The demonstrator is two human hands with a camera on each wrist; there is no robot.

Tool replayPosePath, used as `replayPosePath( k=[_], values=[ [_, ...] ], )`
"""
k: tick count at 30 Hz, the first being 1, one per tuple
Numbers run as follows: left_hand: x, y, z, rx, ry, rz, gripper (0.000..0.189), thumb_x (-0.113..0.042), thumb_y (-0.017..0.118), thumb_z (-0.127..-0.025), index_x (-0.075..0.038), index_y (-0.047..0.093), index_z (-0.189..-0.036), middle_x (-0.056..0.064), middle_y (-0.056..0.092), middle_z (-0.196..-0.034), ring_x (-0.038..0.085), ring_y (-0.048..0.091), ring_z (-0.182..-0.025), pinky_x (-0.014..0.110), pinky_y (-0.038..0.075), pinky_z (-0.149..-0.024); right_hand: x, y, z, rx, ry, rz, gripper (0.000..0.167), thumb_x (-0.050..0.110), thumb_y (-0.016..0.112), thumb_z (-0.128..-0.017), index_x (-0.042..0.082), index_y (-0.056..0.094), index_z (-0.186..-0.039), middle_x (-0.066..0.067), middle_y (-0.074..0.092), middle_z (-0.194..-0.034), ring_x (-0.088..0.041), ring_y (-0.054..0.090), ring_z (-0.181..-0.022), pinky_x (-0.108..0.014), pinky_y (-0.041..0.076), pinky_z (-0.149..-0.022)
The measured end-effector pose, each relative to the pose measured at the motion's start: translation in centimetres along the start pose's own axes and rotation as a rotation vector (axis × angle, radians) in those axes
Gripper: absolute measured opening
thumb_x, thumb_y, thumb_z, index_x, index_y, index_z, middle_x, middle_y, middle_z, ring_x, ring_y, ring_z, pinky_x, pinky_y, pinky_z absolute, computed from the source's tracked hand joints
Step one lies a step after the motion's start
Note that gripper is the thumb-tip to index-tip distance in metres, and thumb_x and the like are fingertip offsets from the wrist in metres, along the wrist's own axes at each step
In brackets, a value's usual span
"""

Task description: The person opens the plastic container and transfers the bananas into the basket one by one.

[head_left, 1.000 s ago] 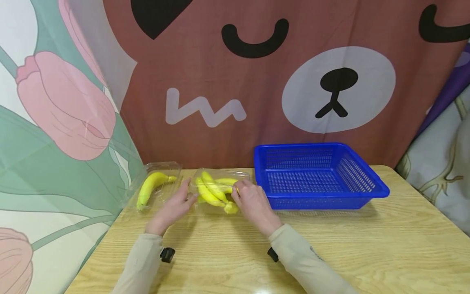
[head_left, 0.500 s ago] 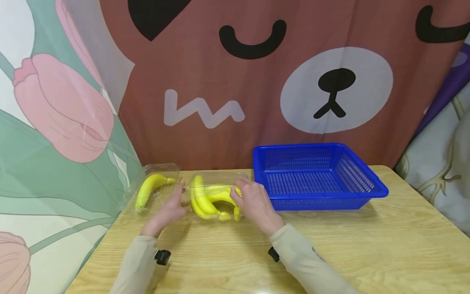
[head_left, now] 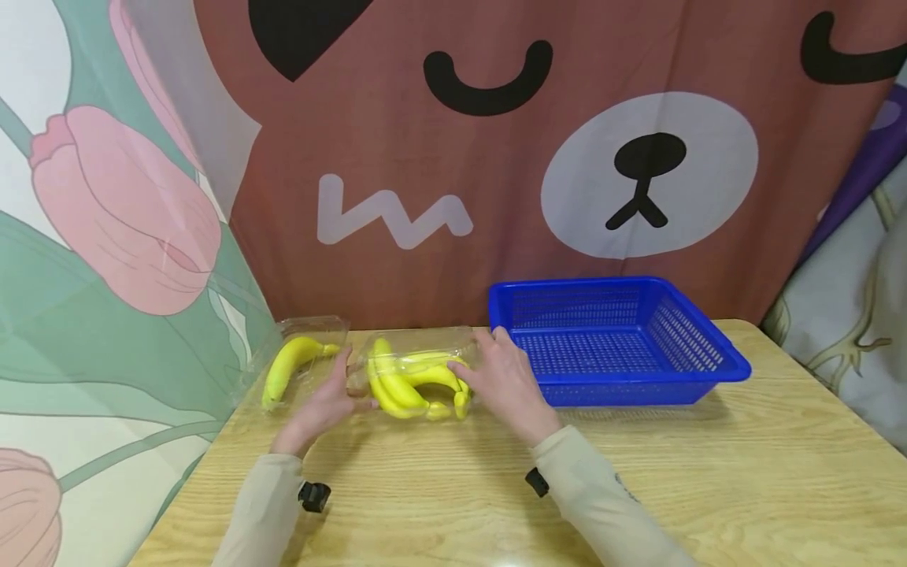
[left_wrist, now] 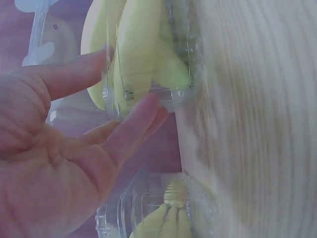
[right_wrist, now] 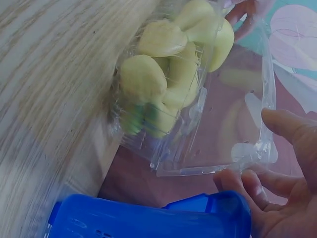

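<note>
A clear plastic clamshell box (head_left: pixel 425 339) holding yellow bananas (head_left: pixel 397 390) stands between both hands on the wooden table (head_left: pixel 453 488). Its lid (right_wrist: pixel 228 114) stands raised at the back in the right wrist view. The left hand (head_left: pixel 329 402) lies against the box's left end, fingers fairly straight; in the left wrist view its fingertips (left_wrist: pixel 148 101) touch the clear wall. At the right end, the right hand (head_left: pixel 499 382) holds the lid's corner between thumb and fingers. Left of the left hand, another clear box (head_left: pixel 322 324) contains bananas (head_left: pixel 286 370).
A blue perforated basket (head_left: pixel 620 386) stands at the back right, just beside the right hand. Cloth with a printed bear (head_left: pixel 397 276) hangs behind the table. A flower-printed cloth (head_left: pixel 127 378) borders the left side.
The bananas between the hands have shifted and turned, with their stems lower in view. The left hand has drawn slightly left, and the right hand has moved slightly right along the box.
</note>
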State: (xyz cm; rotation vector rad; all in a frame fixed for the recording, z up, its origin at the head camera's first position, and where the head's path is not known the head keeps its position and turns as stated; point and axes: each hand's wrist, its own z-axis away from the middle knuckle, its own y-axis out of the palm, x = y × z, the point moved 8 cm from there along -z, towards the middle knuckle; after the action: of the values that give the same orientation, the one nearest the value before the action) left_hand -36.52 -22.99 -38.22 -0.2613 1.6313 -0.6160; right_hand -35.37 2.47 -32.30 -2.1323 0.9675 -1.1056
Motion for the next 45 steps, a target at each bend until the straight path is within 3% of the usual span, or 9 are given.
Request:
replayPosePath(
  k=[11,16,19,20,22,24,28,38,45],
  values=[
    [0.1,1.0,-0.3,0.062,-0.001,0.027,0.116,-0.011,0.077,-0.085,-0.003,-0.015,-0.154,0.025,0.014,-0.159,0.047,0.041,-0.132,0.052,0.041,-0.104,-0.6,-0.5,0.3,-0.013,0.062,-0.039,0.049,0.039,0.074,-0.088,0.007,0.059,-0.121,-0.003,0.056,-0.081,-0.02,0.052,-0.062,-0.032,0.046,-0.054],
    [0.4,1.2,-0.4,0.06,0.007,0.03,0.111,-0.009,0.074,-0.087,-0.002,-0.015,-0.154,0.026,0.011,-0.16,0.048,0.038,-0.133,0.055,0.036,-0.107,-0.2,-0.5,0.3,-0.02,-0.003,-0.092,0.051,0.027,0.07,-0.093,0.009,0.05,-0.136,0.002,0.059,-0.066,-0.015,0.049,-0.05,-0.031,0.042,-0.046],
    [0.6,1.2,-0.4,0.063,-0.011,0.037,0.11,-0.008,0.072,-0.089,-0.002,-0.016,-0.154,0.024,0.01,-0.16,0.048,0.036,-0.135,0.054,0.035,-0.108,0.5,-0.3,0.2,-0.001,-0.09,-0.078,0.07,0.022,0.068,-0.094,0.014,0.032,-0.153,-0.011,0.069,-0.112,-0.025,0.067,-0.094,-0.039,0.055,-0.076],
    [0.6,1.2,-0.3,0.062,-0.019,0.037,0.109,-0.008,0.072,-0.089,-0.002,-0.016,-0.154,0.024,0.01,-0.161,0.047,0.035,-0.135,0.054,0.034,-0.108,0.8,-0.2,0.2,0.012,-0.124,-0.068,0.076,0.02,0.067,-0.094,0.016,0.024,-0.157,-0.013,0.06,-0.133,-0.028,0.06,-0.116,-0.044,0.051,-0.092],
    [0.7,1.2,-0.3,0.066,-0.027,0.036,0.108,-0.007,0.071,-0.089,-0.001,-0.017,-0.153,0.022,0.01,-0.161,0.047,0.035,-0.136,0.054,0.035,-0.108,1.3,0.1,0.1,0.038,-0.19,-0.037,0.083,0.02,0.065,-0.095,0.019,0.012,-0.16,-0.009,0.027,-0.16,-0.03,0.024,-0.145,-0.053,0.028,-0.113],
    [0.8,1.1,-0.3,0.061,-0.04,0.034,0.107,-0.006,0.07,-0.09,-0.002,-0.016,-0.154,0.021,0.01,-0.162,0.046,0.034,-0.136,0.054,0.034,-0.109,1.7,0.4,0.1,0.062,-0.234,-0.021,0.083,0.02,0.063,-0.096,0.019,0.009,-0.16,-0.002,0.007,-0.164,-0.025,-0.004,-0.149,-0.054,0.006,-0.118],
    [0.7,0.9,-0.2,0.058,-0.035,0.041,0.105,-0.005,0.069,-0.089,-0.003,-0.014,-0.154,0.021,0.009,-0.162,0.046,0.033,-0.137,0.056,0.03,-0.11,2.0,0.6,0.1,0.071,-0.253,0.014,0.081,0.023,0.064,-0.096,0.021,0.013,-0.159,0.002,-0.003,-0.164,-0.022,-0.011,-0.148,-0.054,0.001,-0.118],
    [0.3,0.7,0.1,0.059,-0.028,0.031,0.103,-0.008,0.07,-0.089,-0.004,-0.008,-0.156,0.022,0.007,-0.161,0.047,0.032,-0.137,0.058,0.027,-0.111,2.3,2.0,0.1,0.097,-0.254,0.032,0.068,0.027,0.065,-0.096,0.014,0.034,-0.154,-0.008,0.017,-0.162,-0.028,0.002,-0.149,-0.055,0.004,-0.117],
    [0.4,0.9,0.1,0.074,-0.036,0.039,0.098,-0.008,0.068,-0.09,-0.007,-0.005,-0.157,0.019,0.007,-0.163,0.046,0.031,-0.138,0.058,0.027,-0.111,3.1,4.2,-0.3,0.149,-0.26,0.043,0.062,0.029,0.068,-0.094,0.009,0.044,-0.147,-0.01,0.043,-0.15,-0.03,0.031,-0.142,-0.05,0.017,-0.118]
  ],
)
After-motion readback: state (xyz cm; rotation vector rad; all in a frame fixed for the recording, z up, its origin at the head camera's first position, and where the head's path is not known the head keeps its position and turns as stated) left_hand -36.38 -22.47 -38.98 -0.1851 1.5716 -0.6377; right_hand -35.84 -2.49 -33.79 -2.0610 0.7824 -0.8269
